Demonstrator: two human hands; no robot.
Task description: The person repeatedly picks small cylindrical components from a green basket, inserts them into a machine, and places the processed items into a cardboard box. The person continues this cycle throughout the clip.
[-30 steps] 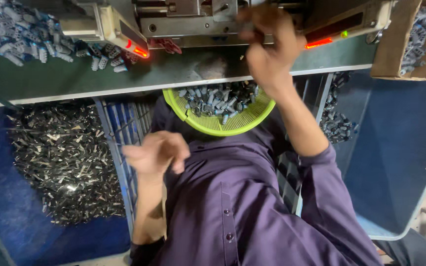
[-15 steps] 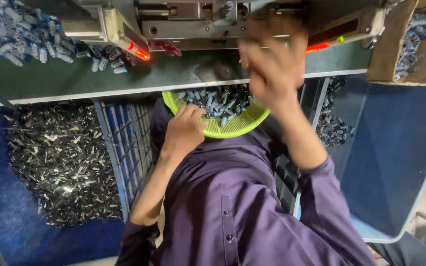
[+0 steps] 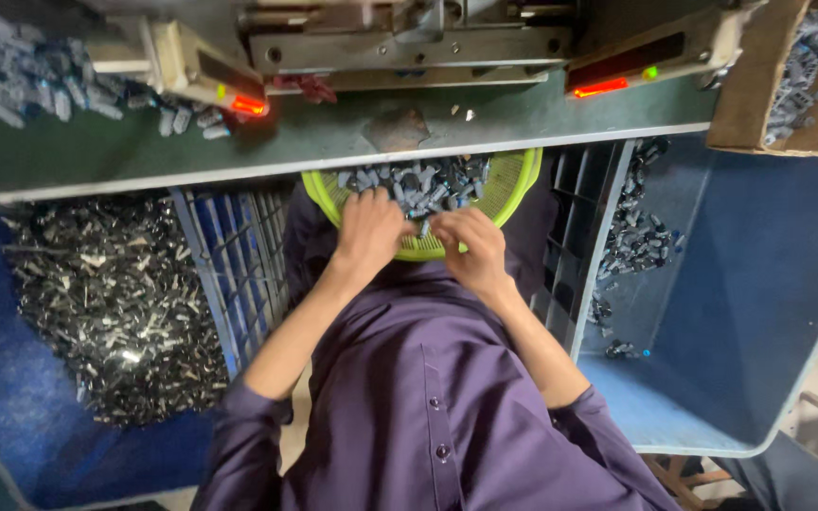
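Here, the big blue bin [image 3: 740, 312] on the right and the blue crate [image 3: 229, 255] on the left stand close at each side, so there is little room to swing the arms. Above, the green surface [image 3: 333, 142] has its front edge right over the yellow-green basket [image 3: 513, 185] in the lap. The basket holds small grey parts [image 3: 418, 185]. Both hands are down in it, at its near rim, almost touching. The left hand [image 3: 369, 232] and the right hand [image 3: 471, 246] are curled, fingers bent into the parts (I cannot tell if either has one pinched). It looks like the picking-up step. A lift from here would need to go up and forward, past the surface edge.
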